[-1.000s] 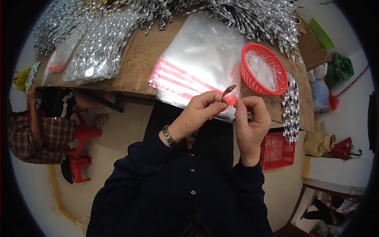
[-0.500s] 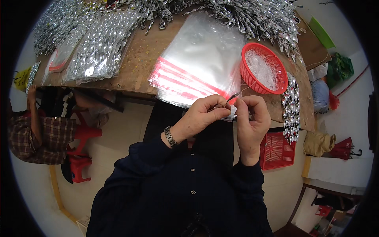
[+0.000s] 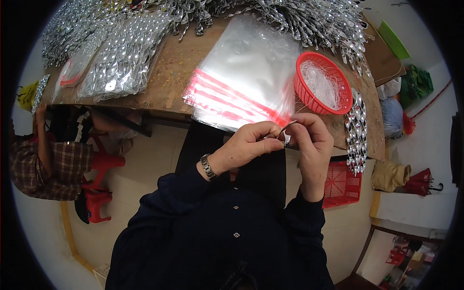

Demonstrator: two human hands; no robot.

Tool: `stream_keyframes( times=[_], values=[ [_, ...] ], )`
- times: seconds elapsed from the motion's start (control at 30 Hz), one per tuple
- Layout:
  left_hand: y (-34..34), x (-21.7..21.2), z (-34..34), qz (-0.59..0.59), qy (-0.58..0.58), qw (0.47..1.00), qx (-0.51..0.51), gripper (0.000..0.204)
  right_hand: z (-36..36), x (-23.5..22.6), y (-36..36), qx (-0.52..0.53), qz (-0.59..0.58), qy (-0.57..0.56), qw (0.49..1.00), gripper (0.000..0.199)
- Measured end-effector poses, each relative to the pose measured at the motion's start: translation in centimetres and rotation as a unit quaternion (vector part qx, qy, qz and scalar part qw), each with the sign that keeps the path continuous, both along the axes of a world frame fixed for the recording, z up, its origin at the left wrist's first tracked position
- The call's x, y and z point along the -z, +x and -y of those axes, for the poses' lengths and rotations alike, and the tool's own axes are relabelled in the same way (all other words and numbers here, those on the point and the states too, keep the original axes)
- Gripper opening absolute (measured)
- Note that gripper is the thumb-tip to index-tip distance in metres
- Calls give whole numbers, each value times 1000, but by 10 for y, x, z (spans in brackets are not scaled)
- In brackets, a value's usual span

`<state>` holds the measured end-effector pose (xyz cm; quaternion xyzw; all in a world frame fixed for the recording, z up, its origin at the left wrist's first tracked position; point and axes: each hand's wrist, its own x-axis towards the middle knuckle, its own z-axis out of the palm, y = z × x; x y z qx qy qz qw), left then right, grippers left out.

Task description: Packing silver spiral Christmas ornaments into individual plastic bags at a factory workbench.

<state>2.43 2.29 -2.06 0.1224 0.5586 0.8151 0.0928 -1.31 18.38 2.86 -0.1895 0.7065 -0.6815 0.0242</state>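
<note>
My left hand (image 3: 253, 141), with a metal watch on its wrist, is closed in a pinch just past the table's near edge. A thin dark curved piece (image 3: 288, 124), like a wire or cord, arches between the two hands; its kind cannot be made out. My right hand (image 3: 311, 137) is also pinched, its fingertips at the other end of that piece. A small shiny bit (image 3: 287, 139) shows between the hands. Right beyond them lies a stack of clear plastic bags (image 3: 251, 63) with red-striped edges. Fingers hide much of what is held.
A red basket (image 3: 299, 89) of clear thread stands right of the bags. Silver twisted strands (image 3: 356, 135) hang over the table's right edge; more silver strands (image 3: 309, 21) heap along the back. Bagged silver strands (image 3: 123, 58) lie left. A person in plaid (image 3: 53, 169) sits at far left.
My right hand has turned slightly and come a little closer to the left. The dark piece, straighter before, now bends in an arch between the fingertips.
</note>
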Motion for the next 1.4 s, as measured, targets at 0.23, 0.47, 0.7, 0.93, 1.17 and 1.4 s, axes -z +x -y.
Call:
stream_keyframes(
  times=[0.23, 0.47, 0.7, 0.93, 1.17, 1.4],
  values=[
    [5, -7, -2, -1, 80, 996, -39, 21, -10, -4, 0, -51, 32, 11, 998, 6],
    [9, -27, 7, -38, 72, 994, -70, 17, -9, -14, 6, -76, 36, 19, 996, 5],
    [17, -41, 8, -53, 63, 995, -55, 7, -12, -26, 13, -136, 28, 26, 990, 4],
    [18, -82, 10, -218, -51, 972, -67, 4, -20, -41, 17, -164, -101, -32, 981, 6],
    [15, -126, 0, -445, -191, 863, -144, 8, -24, -56, 17, -115, -342, -104, 927, 12],
    [10, -143, -5, -501, -226, 819, -166, 16, -28, -60, 16, -72, -421, -98, 899, 13]
  ],
)
